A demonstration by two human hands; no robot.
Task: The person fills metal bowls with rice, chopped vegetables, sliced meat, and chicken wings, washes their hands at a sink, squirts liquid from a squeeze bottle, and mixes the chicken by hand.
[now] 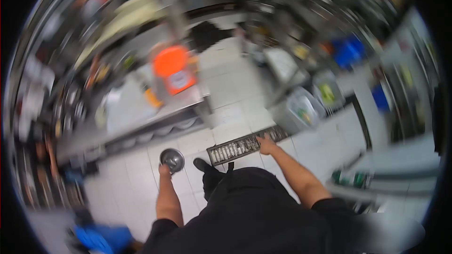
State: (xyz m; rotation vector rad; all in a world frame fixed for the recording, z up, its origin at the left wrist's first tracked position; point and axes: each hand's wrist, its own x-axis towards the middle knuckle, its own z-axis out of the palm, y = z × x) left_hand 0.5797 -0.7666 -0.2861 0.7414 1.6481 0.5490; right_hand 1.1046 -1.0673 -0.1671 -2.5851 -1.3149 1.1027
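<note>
My left hand [165, 169] grips the rim of a round steel mixing bowl [175, 158], held out over the white tiled floor. Inside, the bowl looks bare and shiny, though blur hides detail. My right hand [267, 145] hangs in the air to the right, its fingers loosely apart and holding nothing I can see. Below it in the view lies a slotted metal floor drain grate [235, 150]; the hand does not seem to touch it.
On the left stands a steel worktable [136, 134] with an orange kitchen scale [175, 73] and a white cutting board [127, 106]. Plastic tubs [303, 108] stand to the right past the grate. Another person's arm [51, 153] shows at far left.
</note>
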